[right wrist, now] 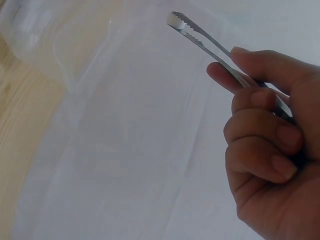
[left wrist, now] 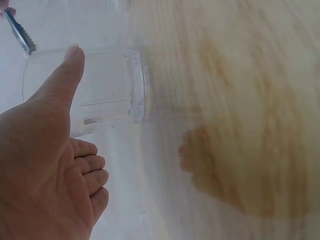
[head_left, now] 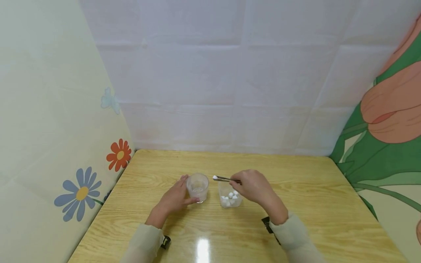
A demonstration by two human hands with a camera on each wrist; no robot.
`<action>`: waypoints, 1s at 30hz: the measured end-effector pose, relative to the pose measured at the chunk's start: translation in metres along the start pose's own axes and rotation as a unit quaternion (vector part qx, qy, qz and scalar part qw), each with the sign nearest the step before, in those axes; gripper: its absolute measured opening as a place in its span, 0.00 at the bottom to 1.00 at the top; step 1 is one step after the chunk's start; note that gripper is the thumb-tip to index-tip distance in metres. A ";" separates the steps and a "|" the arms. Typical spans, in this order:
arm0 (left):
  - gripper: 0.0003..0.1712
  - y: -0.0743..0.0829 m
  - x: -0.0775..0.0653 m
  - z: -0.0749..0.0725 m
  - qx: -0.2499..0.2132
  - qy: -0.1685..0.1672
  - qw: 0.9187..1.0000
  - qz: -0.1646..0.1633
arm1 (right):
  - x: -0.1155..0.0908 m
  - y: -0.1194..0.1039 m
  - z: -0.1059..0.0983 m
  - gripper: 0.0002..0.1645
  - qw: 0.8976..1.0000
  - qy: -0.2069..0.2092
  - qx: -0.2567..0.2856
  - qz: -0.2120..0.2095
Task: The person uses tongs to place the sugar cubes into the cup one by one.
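Left hand point(head_left: 173, 197) grips a clear round cup point(head_left: 197, 186); right hand point(head_left: 254, 185) grips serrated silver metal tweezers point(right wrist: 215, 55) pinching a white lump point(right wrist: 175, 21).

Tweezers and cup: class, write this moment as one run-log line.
right hand: grips tweezers | tweezers: pinch white lump | left hand: touches cup | box: white lumps inside

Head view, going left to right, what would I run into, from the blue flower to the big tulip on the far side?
Blue flower, red flower, left hand, clear cup, clear container, right hand, big tulip.
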State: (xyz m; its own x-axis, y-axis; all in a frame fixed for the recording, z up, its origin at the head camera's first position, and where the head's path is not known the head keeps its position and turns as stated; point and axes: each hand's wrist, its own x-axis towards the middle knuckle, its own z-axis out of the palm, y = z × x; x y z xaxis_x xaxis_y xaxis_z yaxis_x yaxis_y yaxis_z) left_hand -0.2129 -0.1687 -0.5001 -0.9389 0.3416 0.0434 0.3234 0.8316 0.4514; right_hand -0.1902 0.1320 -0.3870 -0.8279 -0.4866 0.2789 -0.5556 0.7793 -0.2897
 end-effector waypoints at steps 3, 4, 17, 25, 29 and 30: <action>0.61 0.001 0.000 -0.001 0.002 0.000 1.000 0.001 | 0.003 -0.003 0.001 0.06 1.000 0.001 0.000 -0.005; 0.61 0.001 0.000 -0.001 0.003 -0.001 1.000 0.001 | 0.004 -0.004 0.002 0.06 1.000 0.001 0.000 -0.007; 0.61 0.001 0.001 -0.001 0.011 0.000 1.000 -0.001 | 0.018 -0.016 0.012 0.06 1.000 -0.017 0.018 -0.014; 0.61 0.000 0.002 0.001 0.013 -0.002 1.000 -0.001 | 0.025 -0.019 0.020 0.06 1.000 -0.021 0.014 -0.019; 0.62 0.001 0.002 0.000 0.016 -0.005 1.000 -0.004 | 0.028 -0.019 0.024 0.06 0.999 -0.025 0.016 -0.018; 0.61 0.001 0.002 0.000 0.015 -0.005 1.000 -0.004 | 0.029 -0.019 0.026 0.06 0.999 -0.026 0.017 -0.018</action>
State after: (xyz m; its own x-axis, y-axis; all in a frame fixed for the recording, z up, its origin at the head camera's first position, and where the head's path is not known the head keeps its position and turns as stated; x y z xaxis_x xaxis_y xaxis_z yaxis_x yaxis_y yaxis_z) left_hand -0.2142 -0.1671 -0.4996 -0.9403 0.3388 0.0314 0.3194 0.8473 0.4244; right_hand -0.2053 0.0927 -0.3967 -0.8100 -0.5338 0.2426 -0.5862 0.7476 -0.3122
